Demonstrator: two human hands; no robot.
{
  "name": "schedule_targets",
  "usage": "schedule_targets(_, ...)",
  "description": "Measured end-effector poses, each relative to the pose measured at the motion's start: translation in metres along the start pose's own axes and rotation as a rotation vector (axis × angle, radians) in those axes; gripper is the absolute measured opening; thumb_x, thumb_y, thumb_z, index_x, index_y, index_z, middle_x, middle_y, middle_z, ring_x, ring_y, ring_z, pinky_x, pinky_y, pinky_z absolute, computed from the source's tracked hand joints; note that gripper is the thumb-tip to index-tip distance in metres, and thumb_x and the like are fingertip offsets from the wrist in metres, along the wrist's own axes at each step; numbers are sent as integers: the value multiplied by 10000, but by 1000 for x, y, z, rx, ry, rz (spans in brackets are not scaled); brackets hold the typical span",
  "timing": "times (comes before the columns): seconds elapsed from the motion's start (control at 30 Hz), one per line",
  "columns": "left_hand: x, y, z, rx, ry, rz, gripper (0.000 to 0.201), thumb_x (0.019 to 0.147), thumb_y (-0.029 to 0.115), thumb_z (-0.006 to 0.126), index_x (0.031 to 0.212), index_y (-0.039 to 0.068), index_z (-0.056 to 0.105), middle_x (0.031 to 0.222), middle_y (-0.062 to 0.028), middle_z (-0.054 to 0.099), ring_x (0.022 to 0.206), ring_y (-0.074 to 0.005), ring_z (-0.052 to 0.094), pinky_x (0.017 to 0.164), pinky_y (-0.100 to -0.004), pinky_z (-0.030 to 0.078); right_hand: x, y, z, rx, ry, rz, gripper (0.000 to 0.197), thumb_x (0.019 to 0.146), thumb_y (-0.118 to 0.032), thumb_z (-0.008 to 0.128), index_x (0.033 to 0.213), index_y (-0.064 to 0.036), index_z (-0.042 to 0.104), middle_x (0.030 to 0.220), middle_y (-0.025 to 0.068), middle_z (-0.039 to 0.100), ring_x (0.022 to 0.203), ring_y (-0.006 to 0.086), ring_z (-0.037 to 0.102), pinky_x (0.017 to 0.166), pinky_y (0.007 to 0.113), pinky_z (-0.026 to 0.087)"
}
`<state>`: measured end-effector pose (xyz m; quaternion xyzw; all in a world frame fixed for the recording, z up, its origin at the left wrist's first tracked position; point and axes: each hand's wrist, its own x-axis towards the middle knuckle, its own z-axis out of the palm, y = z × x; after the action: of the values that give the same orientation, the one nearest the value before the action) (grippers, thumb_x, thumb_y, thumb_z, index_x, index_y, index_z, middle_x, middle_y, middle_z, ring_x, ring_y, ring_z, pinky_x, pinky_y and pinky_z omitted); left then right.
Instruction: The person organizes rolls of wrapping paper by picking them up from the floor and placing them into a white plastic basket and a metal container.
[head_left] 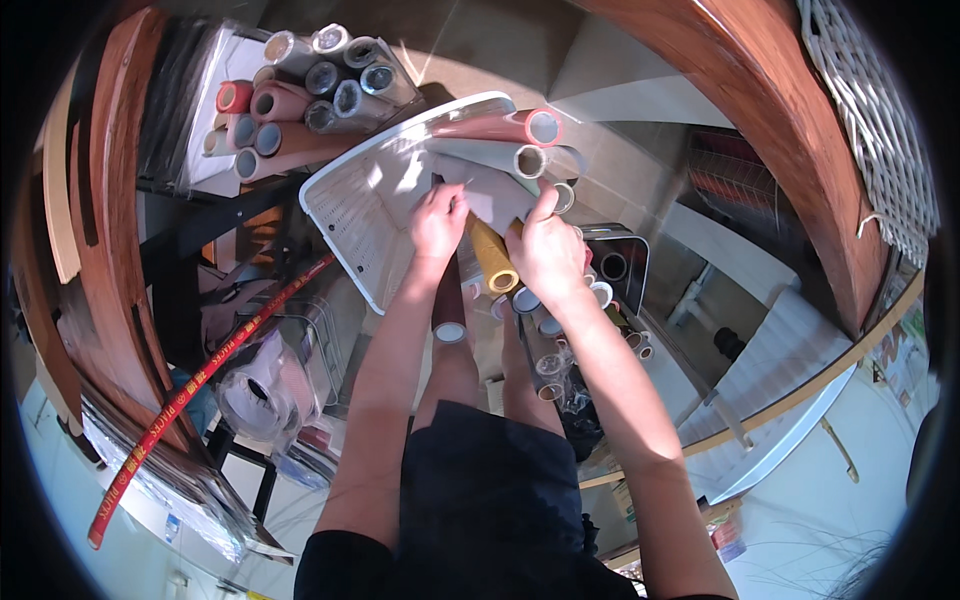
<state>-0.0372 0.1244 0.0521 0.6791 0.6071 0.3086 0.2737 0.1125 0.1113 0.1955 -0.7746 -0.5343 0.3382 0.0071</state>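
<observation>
Sunlight crosses a tiled floor [475, 45] in this cluttered room, which I watch from a distance over dark shorts [485, 480]. Closest to me, bare forearms [365, 415] reach forward past the knees. Between them, a dark brown roll [448, 300] runs under the left wrist, its pale end facing back; just to its right lies a yellow roll [490, 255], hollow end also toward me.

My left grip [440, 222] has its fingers bent in; I cannot tell whether they hold anything. My right grip [548, 245] curls just beside the yellow roll, but whether it is clamped on it is hidden from me.

Beyond lies a white basket [355, 222], tilted, with a pink roll [490, 127] and a white roll [487, 154] across its far side. Right of the knees, a black bin [643, 262] stands near more rolls. Farther off, upper left, a stack of rolls [325, 95] sits together.

I judge the handling partway: some rolls lie at the basket, others apart from it.
</observation>
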Motion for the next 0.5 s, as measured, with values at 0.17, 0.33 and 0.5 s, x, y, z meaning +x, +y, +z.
schedule_targets(0.17,-12,12,10,-197,-219,237,210,771,-19,562,961,42,628,974,-143,679,1040,-308,630,869,-374,497,8,7,16,245,143,-8,547,762,-120,644,1177,62,338,799,215,657,729,419,647,651,482,520)
schedule_targets(0.33,-6,6,42,-958,-233,-710,220,918,117,450,1086,3,533,983,-126,650,883,-230,628,829,-343,493,10,3,16,166,219,-19,451,776,-83,626,1130,40,375,674,188,622,627,403,629,556,483,502)
schedule_targets(0.5,15,31,24,-1370,-358,-1090,400,930,356,454,1013,-23,552,895,-112,634,784,-174,626,705,-295,523,-32,-28,-10,120,234,-149,330,814,-75,590,1098,-2,439,613,158,604,528,349,621,479,429,498)
